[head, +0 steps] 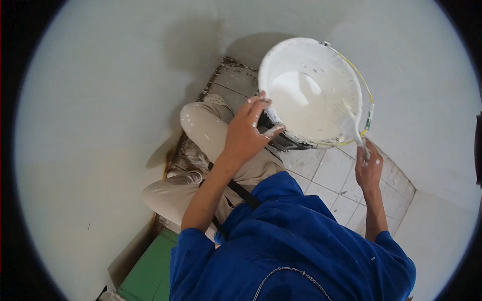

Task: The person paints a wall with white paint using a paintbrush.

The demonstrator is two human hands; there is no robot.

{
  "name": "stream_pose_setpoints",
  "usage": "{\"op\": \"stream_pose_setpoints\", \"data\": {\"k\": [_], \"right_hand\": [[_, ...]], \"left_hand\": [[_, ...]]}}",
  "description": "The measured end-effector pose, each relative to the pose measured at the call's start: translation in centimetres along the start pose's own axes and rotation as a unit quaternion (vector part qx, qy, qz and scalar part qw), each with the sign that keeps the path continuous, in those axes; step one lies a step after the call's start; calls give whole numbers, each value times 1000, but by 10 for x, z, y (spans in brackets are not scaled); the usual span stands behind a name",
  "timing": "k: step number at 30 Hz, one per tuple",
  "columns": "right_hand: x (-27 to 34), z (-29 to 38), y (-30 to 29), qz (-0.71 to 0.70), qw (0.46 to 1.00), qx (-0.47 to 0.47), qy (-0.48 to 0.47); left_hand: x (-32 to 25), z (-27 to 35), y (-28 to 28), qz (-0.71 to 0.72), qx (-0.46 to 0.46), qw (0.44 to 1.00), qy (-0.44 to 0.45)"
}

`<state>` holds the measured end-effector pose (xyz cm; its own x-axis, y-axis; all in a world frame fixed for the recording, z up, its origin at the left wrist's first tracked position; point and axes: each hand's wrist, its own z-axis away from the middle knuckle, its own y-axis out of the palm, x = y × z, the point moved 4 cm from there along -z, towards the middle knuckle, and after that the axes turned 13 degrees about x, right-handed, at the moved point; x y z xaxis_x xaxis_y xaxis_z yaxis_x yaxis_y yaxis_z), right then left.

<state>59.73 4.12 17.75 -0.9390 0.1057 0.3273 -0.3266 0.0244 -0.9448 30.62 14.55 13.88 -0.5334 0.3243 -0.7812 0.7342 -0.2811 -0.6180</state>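
A bucket (297, 50) with white paint (297, 116) inside stands ahead of me, its mouth tilted towards me. Dried paint coats its inner wall and rim, and the outside looks black. My left hand (244, 131) grips the bucket's near left rim, thumb and fingers spread along the edge. In my right hand (369, 167) is the handle of a paintbrush (352, 126). The brush's white-coated head lies inside the bucket's right rim, at the paint. The wire bail handle (363, 81) hangs over the right side of the bucket. White splashes mark both hands.
Pale painted walls (113, 113) close in on the left, ahead and right. White floor tiles (335, 169) run beneath, with dirty edges along the walls. My bent legs (207, 128) are left of the bucket. A green flat-topped object (147, 267) stands at the lower left.
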Motion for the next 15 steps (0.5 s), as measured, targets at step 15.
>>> {"op": "stream_pose_setpoints", "data": {"k": [15], "right_hand": [[-9,3,4,41,997,6,-58]], "left_hand": [[3,5,1,12,3,1000,17]]}}
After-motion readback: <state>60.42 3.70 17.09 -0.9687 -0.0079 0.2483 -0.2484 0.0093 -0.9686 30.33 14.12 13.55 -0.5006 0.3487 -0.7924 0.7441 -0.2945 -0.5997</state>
